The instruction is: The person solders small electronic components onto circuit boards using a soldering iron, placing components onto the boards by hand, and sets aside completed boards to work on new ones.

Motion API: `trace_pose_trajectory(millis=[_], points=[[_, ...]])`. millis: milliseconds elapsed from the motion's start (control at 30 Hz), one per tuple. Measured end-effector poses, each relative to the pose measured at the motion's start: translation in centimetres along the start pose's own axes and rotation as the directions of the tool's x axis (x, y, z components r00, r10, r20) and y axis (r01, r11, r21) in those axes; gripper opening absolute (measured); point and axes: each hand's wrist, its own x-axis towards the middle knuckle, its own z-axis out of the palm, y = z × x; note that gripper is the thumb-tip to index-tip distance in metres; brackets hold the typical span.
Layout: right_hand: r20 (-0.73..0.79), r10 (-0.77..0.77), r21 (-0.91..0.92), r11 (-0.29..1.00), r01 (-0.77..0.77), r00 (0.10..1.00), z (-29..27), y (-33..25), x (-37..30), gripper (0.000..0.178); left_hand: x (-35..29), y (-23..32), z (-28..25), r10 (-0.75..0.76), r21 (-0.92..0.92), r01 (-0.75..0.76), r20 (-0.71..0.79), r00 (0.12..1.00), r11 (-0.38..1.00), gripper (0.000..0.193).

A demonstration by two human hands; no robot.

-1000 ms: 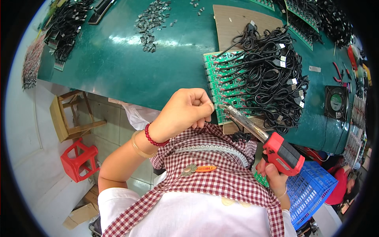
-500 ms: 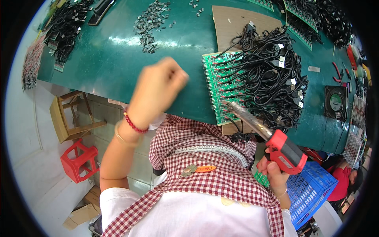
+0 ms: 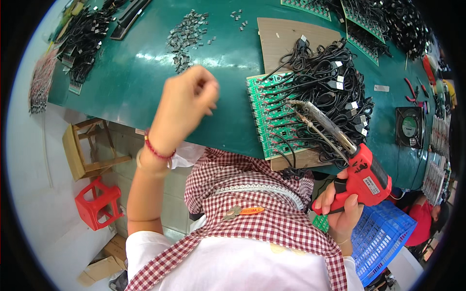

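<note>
My right hand [image 3: 345,206] is wrapped round the handle of a red and black soldering gun [image 3: 366,177]. Its metal barrel points up and left, with the tip over a green circuit board panel [image 3: 262,111]; whether it touches cannot be told. Black cables [image 3: 330,97] with metal plugs run from red and black leads on the panel and lie bundled to its right. Over the green table, left of the panel, my left hand [image 3: 182,109] is raised with curled fingers. Anything inside them is hidden. Beyond it lies a pile of small metal connector pieces [image 3: 187,36].
A brown board [image 3: 276,36] lies under the panel and cables. More cable bundles [image 3: 85,48] lie at the far left. A small black fan [image 3: 409,127] and red-handled pliers [image 3: 410,90] are at the right. Below the table are a blue crate [image 3: 381,242] and a red stool [image 3: 98,203].
The soldering gun has turned and shifted, so its tip is farther up the panel and its body farther right. My left hand has moved slightly left, nearer the connector pile.
</note>
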Motion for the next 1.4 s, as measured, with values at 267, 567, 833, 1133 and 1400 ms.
trace_pose_trajectory(millis=[267, 567, 833, 1133, 1400], points=[[0.07, 0.082, -0.143, 0.987, -0.071, 0.994, 4.3, -1.2, 1.4, 0.05, -9.7, 4.3, 7.6, 0.027, -0.688, 0.387, 0.509, 0.86, 0.614, 0.006], [0.156, 0.064, -0.386, 0.923, 0.001, 0.986, 4.3, -1.0, 1.5, 0.015, -10.4, 4.1, 7.5, 0.071, -0.673, 0.339, 0.503, 0.861, 0.658, 0.007], [0.116, 0.02, -0.637, 0.769, 0.059, 0.993, 3.8, 0.2, 0.9, 0.031, -9.4, 4.6, 5.8, 0.351, -0.186, -0.302, 0.368, 0.861, 0.935, 0.008], [0.116, -0.006, -0.554, 0.83, 0.07, 0.993, -0.1, 1.7, -0.7, 0.037, -6.2, 0.3, 5.1, -0.227, -0.386, 0.464, 0.521, 0.823, 0.797, 0.01], [0.015, 0.155, -0.349, 0.927, -0.14, 0.988, -3.1, 2.0, -3.8, 0.056, -4.5, -0.6, 5.0, -0.224, -0.372, 0.497, 0.578, 0.785, 0.784, 0.011]])
